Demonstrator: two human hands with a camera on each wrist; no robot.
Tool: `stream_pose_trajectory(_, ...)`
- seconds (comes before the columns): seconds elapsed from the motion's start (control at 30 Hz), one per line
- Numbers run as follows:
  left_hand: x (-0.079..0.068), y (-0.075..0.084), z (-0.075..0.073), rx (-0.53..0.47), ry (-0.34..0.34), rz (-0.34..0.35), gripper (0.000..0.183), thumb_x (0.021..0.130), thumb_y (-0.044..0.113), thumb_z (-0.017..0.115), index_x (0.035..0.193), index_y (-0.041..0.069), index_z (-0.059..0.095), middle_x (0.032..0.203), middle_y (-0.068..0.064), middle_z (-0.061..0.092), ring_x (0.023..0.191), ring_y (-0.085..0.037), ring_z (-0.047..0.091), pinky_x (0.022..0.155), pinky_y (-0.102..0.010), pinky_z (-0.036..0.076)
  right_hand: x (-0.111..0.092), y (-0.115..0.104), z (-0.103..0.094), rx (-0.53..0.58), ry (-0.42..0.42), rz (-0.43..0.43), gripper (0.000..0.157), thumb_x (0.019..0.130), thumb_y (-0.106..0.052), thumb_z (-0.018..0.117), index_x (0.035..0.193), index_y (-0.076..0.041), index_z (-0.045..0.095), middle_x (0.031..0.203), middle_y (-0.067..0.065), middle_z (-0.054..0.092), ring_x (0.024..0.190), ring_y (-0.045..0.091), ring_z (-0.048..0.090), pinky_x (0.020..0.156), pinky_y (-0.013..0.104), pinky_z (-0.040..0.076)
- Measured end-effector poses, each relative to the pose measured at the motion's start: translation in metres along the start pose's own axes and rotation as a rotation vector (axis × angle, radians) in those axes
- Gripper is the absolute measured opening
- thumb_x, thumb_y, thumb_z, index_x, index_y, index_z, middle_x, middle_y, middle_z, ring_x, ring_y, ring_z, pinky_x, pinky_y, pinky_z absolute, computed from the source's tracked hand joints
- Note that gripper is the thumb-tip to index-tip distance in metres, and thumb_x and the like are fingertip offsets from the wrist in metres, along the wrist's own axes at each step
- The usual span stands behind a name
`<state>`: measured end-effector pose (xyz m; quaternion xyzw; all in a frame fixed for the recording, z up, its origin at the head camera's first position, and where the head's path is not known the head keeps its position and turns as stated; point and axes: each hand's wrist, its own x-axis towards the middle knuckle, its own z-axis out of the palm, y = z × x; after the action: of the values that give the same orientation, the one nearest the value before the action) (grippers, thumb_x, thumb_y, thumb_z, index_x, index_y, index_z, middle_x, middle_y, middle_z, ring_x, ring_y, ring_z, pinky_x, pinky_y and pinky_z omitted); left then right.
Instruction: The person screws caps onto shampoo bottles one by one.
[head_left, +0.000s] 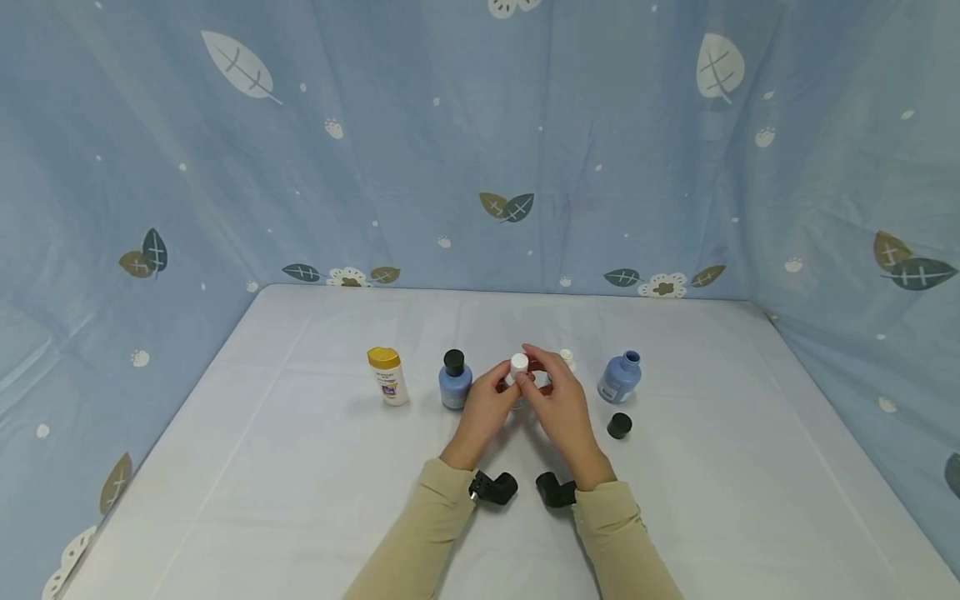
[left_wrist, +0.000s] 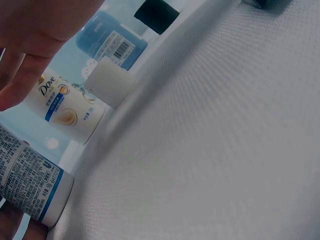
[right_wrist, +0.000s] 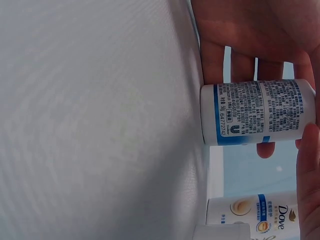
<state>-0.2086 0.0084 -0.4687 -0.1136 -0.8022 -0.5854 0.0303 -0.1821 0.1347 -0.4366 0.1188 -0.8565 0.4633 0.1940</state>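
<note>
A small white bottle (right_wrist: 257, 112) with a blue band and dense small print stands upright between my hands. Its white cap (head_left: 519, 361) shows in the head view. My left hand (head_left: 486, 410) grips the bottle from the left, with fingers passing behind it in the right wrist view. My right hand (head_left: 561, 408) pinches around the cap with thumb and index finger. Just beyond the right hand stands a white Dove bottle (left_wrist: 70, 107), mostly hidden in the head view. A loose white cap (left_wrist: 110, 82) lies on the table beside it.
An uncapped blue bottle (head_left: 618, 379) stands at right, its black cap (head_left: 619, 425) lying in front. To the left are a blue bottle with a black cap (head_left: 454, 383) and a white bottle with a yellow cap (head_left: 390, 383). A patterned blue curtain (head_left: 420, 125) surrounds the white table (head_left: 300, 467).
</note>
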Motion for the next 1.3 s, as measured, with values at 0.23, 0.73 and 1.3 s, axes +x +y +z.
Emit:
stream_pose_trajectory(0.23, -0.0010, 0.0004, 0.0005, -0.041, 0.002, 0.003, 0.021, 0.086, 0.032, 0.059, 0.105, 0.026, 0.063, 0.088, 0.005, 0.062, 0.069, -0.012, 0.052, 0.056, -0.026, 0.044, -0.0005, 0.0017, -0.0005, 0.022, -0.040, -0.022, 0.039, 0.090, -0.016, 0.053, 0.126, -0.028, 0.050, 0.114, -0.010, 0.054, 0.095, 0.006, 0.050, 0.066, 0.029, 0.045)
stream_pose_trajectory(0.73, -0.0017, 0.0003, -0.0001, -0.050, 0.000, 0.005, 0.019, 0.086, 0.031, 0.059, 0.103, 0.026, 0.063, 0.078, 0.004, 0.060, 0.062, -0.012, 0.049, 0.052, -0.026, 0.042, -0.0009, 0.0032, -0.0006, 0.018, -0.012, 0.015, 0.029, 0.090, -0.025, 0.053, 0.120, -0.027, 0.055, 0.109, -0.011, 0.056, 0.091, 0.006, 0.050, 0.065, 0.029, 0.044)
stream_pose_trajectory(1.3, -0.0011, 0.0004, -0.0002, -0.025, 0.004, 0.008, 0.016, 0.087, 0.029, 0.058, 0.100, 0.023, 0.063, 0.081, 0.004, 0.059, 0.067, -0.012, 0.050, 0.056, -0.026, 0.043, -0.0012, 0.0038, -0.0007, 0.010, 0.002, 0.019, 0.032, 0.087, -0.028, 0.058, 0.119, -0.026, 0.055, 0.106, -0.008, 0.058, 0.093, 0.009, 0.053, 0.067, 0.028, 0.045)
